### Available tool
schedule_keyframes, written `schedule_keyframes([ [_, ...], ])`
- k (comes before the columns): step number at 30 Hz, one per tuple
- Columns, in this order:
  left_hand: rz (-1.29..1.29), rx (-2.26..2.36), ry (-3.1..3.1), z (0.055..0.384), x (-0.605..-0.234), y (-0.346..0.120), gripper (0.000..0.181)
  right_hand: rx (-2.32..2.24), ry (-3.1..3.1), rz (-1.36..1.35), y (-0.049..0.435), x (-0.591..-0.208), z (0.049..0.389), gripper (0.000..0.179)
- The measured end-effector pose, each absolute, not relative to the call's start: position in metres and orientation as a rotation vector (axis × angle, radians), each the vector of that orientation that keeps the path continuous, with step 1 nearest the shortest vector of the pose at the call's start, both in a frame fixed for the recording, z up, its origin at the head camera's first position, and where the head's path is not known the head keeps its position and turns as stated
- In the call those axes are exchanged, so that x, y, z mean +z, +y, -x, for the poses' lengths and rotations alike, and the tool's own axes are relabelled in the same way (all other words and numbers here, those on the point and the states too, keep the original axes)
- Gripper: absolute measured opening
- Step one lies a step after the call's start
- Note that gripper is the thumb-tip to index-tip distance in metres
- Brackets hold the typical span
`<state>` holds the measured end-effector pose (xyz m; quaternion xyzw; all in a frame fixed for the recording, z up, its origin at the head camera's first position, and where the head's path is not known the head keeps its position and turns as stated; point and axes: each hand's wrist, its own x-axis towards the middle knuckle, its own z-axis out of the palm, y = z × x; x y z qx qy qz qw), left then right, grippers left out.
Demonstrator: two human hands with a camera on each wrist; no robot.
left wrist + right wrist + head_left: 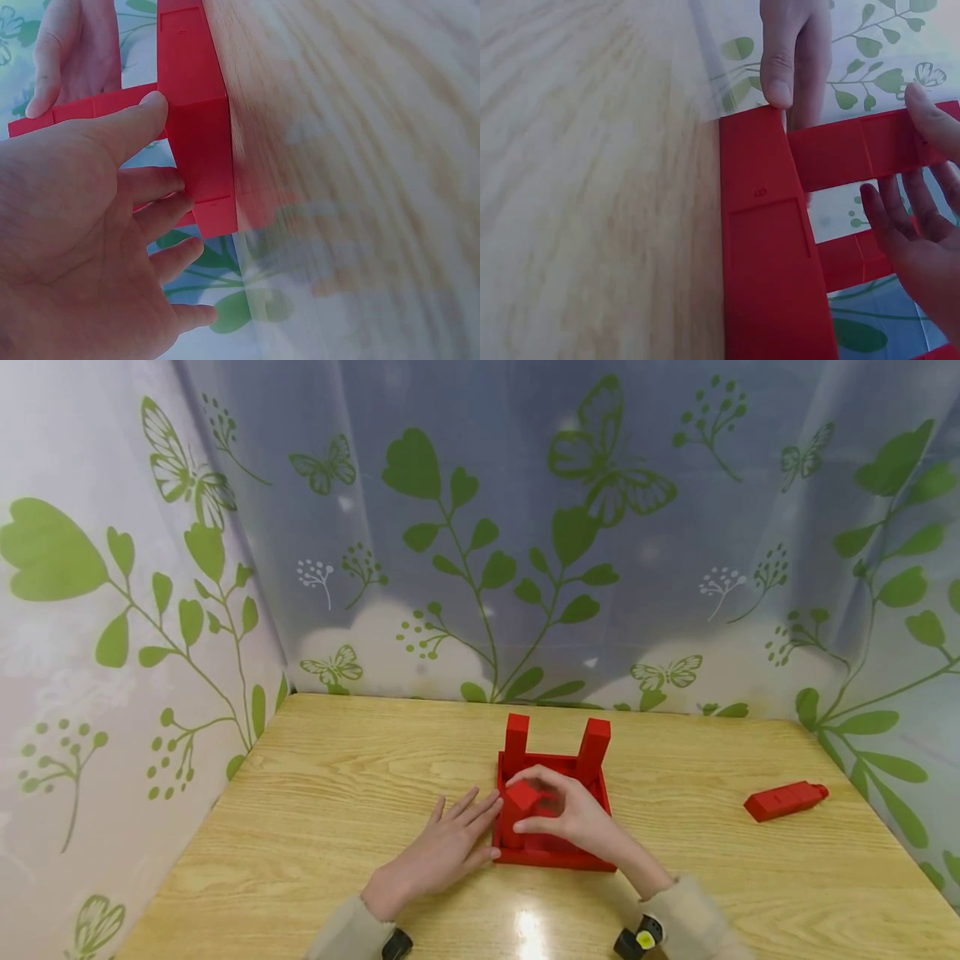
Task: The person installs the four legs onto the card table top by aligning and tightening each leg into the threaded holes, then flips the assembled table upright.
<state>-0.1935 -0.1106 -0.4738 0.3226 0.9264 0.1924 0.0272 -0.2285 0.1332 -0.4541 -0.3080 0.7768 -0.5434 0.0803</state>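
A square red frame (pixel 555 859) with raised edges lies flat on the table, like a small upturned stool. Two red posts rise from its far corners, the far-left post (pixel 517 743) and the far-right post (pixel 593 749). My right hand (pixel 581 817) grips the top of the near-left red post (pixel 855 146), thumb on one side and fingers on the other. Flat along the frame's left side lies my left hand (pixel 442 856), fingers spread and nearly straight. In the left wrist view its thumb and fingertips touch the frame near the corner.
Off to the right lies a loose red post (pixel 785 801) with a rounded knob at one end. The wooden table (pixel 360 752) meets a curtain (pixel 480 527) printed with leaves and butterflies at its back and sides.
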Motion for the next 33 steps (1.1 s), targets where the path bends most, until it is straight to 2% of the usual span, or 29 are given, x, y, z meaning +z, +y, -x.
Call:
schedule_keyframes([
  [11,-1.009,0.583,2.874,0.193,-0.474,-0.110,0.063,-1.645,2.417,0.891,0.124,-0.463,0.224,0.043],
  [21,-0.999,0.584,2.870,0.193,-0.474,-0.110,0.064,-1.501,2.440,0.889,0.129,-0.460,0.226,0.054],
  [28,-0.999,0.575,2.875,0.192,-0.474,-0.111,0.062,-1.590,2.090,1.061,0.136,-0.461,0.233,0.062],
  [33,-1.004,0.586,2.868,0.194,-0.475,-0.111,0.063,-1.633,1.973,1.044,0.143,-0.460,0.236,0.063],
])
